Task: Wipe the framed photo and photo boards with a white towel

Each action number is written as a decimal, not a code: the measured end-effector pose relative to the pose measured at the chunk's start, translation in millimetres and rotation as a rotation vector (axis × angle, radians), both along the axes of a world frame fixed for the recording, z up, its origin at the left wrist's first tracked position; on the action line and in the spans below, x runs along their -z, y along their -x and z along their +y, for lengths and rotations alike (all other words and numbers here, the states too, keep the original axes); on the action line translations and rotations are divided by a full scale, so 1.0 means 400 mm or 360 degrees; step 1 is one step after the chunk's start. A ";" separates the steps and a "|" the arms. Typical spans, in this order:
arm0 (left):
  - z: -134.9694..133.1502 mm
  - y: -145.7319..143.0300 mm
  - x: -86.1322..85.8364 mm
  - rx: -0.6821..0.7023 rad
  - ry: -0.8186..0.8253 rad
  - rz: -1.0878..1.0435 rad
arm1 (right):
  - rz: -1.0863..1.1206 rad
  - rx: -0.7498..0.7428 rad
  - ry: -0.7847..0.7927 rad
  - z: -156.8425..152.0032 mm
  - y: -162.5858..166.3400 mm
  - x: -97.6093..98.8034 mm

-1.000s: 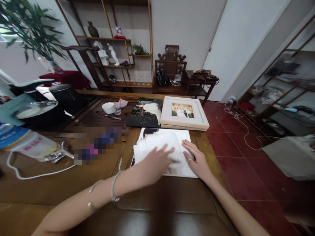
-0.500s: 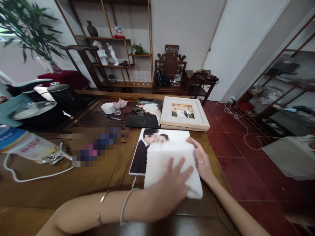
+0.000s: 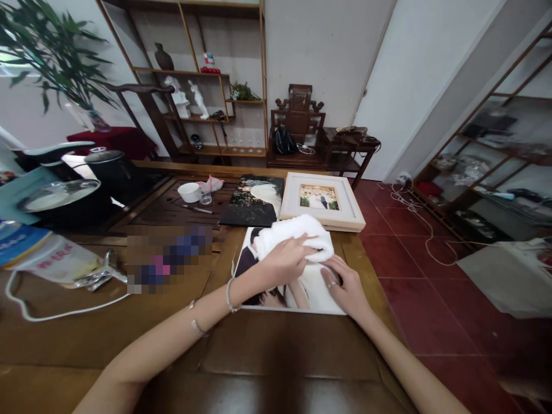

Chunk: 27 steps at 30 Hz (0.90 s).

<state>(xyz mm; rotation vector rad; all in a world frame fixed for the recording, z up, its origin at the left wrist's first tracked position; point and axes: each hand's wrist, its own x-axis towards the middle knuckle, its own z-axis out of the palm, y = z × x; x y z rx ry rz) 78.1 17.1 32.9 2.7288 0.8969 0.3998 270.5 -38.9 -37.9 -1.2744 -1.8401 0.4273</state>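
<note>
A wedding photo panel (image 3: 314, 293) of a couple lies flat on the wooden table in front of me. Across its upper half is a white fluffy towel (image 3: 297, 227), bunched up and covering most of the pictured heads. My left hand (image 3: 287, 259) presses down on the towel and grips it, its fingers pointing right. At the panel's right side my right hand (image 3: 347, 284), wearing a ring, rests on the surface with bent fingers and the thumb apart. Its fingertips are close beside the towel; whether they touch it I cannot tell.
Behind the panel lie a dark photo panel (image 3: 250, 201) and a white framed picture (image 3: 349, 207). A white bowl (image 3: 190, 192) stands on the tea tray (image 3: 172, 215). To the left are a snack bag (image 3: 56, 259), a white cable (image 3: 73, 313) and a pot (image 3: 110, 167).
My left hand has pushed the towel away from me, from the panel's lower part to its upper half, bunching it. My right hand has moved inward from the edge, fingers bent.
</note>
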 end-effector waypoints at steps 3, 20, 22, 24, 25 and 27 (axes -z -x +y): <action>0.022 -0.046 -0.002 0.0276 0.0060 -0.0093 | -0.0055 0.0052 0.0016 -0.001 0.000 0.001; -0.058 0.217 0.072 -0.0094 0.0007 0.0228 | 0.0040 -0.0016 0.0050 -0.002 0.002 -0.002; -0.114 0.218 0.064 -0.0066 0.0067 0.0298 | 0.0028 -0.0007 0.0053 -0.002 0.002 -0.002; -0.182 0.214 0.044 -0.0027 0.0186 0.0386 | 0.0016 0.0000 0.0052 -0.002 0.003 -0.004; -0.214 0.210 0.031 0.0017 0.0264 0.0454 | 0.0011 0.0000 0.0049 -0.002 0.003 -0.005; -0.267 0.203 0.006 0.0107 0.0379 0.0550 | 0.0004 -0.0003 0.0040 -0.002 0.003 -0.006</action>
